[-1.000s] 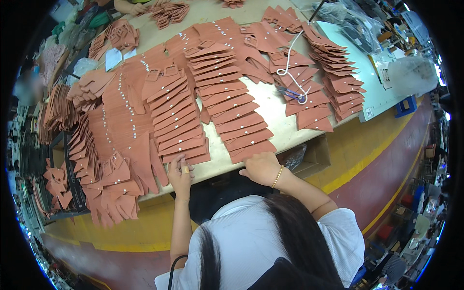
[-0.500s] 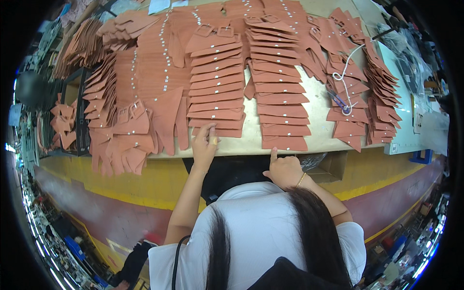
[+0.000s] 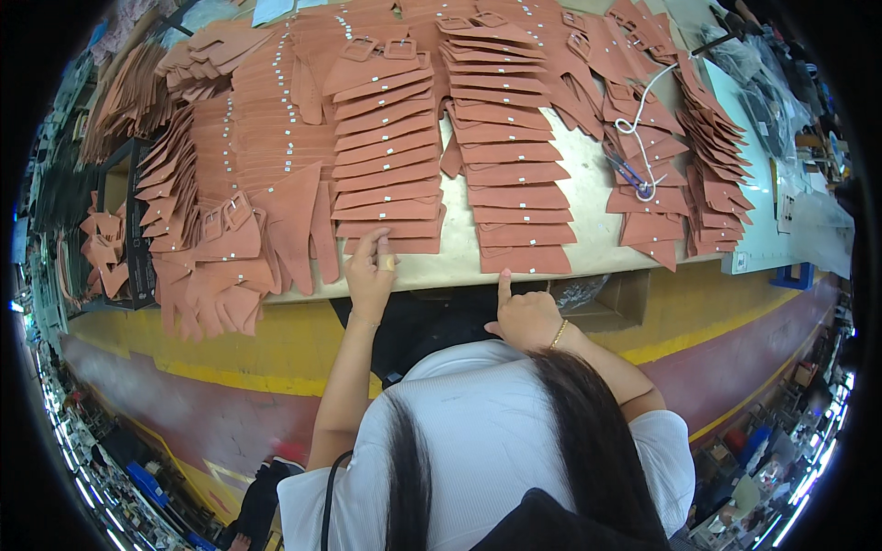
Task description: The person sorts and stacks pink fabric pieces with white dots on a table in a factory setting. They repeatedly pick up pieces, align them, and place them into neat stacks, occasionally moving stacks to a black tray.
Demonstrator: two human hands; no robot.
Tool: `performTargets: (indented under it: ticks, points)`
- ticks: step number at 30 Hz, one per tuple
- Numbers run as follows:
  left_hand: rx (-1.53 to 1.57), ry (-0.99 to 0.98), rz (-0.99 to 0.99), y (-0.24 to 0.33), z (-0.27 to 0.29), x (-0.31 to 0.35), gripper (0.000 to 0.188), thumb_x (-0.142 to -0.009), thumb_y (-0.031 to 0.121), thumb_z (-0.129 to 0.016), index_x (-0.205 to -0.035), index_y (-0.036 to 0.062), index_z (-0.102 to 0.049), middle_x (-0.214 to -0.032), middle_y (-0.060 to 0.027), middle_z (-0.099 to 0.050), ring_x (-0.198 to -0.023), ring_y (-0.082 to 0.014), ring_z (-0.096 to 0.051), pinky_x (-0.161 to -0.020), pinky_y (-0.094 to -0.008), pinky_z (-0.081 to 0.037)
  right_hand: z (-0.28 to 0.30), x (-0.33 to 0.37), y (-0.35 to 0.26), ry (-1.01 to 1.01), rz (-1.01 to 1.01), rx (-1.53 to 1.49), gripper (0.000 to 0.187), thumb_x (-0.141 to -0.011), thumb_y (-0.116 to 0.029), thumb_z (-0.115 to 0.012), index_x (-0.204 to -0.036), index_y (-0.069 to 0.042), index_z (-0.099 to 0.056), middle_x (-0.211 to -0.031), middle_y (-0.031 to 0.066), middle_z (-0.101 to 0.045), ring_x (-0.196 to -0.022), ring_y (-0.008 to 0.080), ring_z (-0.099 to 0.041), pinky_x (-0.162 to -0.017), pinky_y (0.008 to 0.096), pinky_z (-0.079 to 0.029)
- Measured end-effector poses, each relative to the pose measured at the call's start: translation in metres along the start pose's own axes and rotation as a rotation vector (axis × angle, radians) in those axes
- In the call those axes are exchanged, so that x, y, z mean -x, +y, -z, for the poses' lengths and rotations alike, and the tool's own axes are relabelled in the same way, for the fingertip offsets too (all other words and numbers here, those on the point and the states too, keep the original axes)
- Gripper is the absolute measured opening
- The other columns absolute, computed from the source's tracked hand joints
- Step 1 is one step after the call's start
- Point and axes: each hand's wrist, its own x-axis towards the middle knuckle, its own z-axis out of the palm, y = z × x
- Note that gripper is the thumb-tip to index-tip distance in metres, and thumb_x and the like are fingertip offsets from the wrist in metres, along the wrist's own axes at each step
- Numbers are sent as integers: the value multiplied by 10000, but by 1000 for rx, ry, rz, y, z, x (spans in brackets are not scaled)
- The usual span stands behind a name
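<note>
Two columns of overlapping reddish-brown cut pieces, leather-like and marked with small white tags, lie before me: a left column (image 3: 386, 170) and a right column (image 3: 516, 174). My left hand (image 3: 369, 280) rests at the table's near edge, its fingertips by the lowest piece of the left column. Those fingers are loosely bent and apart, with a yellowish band around one; nothing shows in them. With its index finger stretched out, my right hand (image 3: 527, 320) touches or nearly touches the bottom edge of the right column's lowest piece. Its other fingers are curled.
Further piles of the same pieces (image 3: 225, 243) cover the table's left side, some with buckles (image 3: 237, 209). To the right lie purple-handled snips (image 3: 634, 179) and a white cord (image 3: 648, 106). A dark box (image 3: 138, 275) stands left; a cardboard box (image 3: 620, 303) sits under the table.
The whole view has shifted slightly, so the table and its pieces appear further left and a little higher. Both hands keep nearly the same place against the columns.
</note>
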Motion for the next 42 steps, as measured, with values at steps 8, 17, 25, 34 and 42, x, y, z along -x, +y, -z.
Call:
performTargets:
  ticks: [8, 17, 25, 34, 42]
  points:
    - [-28, 6, -35, -1, -1, 0, 178, -940, 63, -530, -1074, -1, -629, -789, -69, -619, -608, -89, -595, -542, -231, -469, 3, 0, 1, -138, -10, -61, 1019, -846, -473, -613, -1413, 179, -73, -796, 168, -693, -722, 296, -686, -637, 417, -516]
    - [-37, 13, -122, -6, -1, 1, 305, -933, 48, -530, -1232, -3, -496, -697, -48, -568, -577, -75, -548, -560, -213, -449, 7, -2, 0, -185, -11, -19, 1027, -846, -491, -608, -1412, 181, -77, -798, 155, -695, -725, 285, -687, -623, 400, -506]
    - [13, 81, -249, -13, -7, -1, 726, -913, 0, -526, -1483, -1, -77, -611, -25, -489, -549, -65, -478, -554, -196, -421, 7, -4, 1, -188, 1, -3, 1041, -843, -500, -606, -1404, 194, -71, -783, 161, -692, -697, 278, -686, -637, 401, -508]
    - [7, 14, -168, -10, -1, 0, 634, -943, 1, -482, -1487, 38, -157, -694, -29, -551, -593, -54, -512, -582, -196, -445, 5, -11, 5, -223, 23, 33, 1037, -854, -516, -580, -1395, 207, -71, -766, 157, -690, -674, 275, -682, -643, 393, -502]
    - [-192, -25, -433, -15, 4, -5, 437, -858, 65, -632, -1282, 5, -547, -555, -19, -501, -452, -50, -405, -443, -199, -324, 4, -11, 5, -225, 48, 96, 1010, -873, -510, -556, -1383, 224, -87, -725, 159, -680, -643, 279, -670, -670, 388, -480]
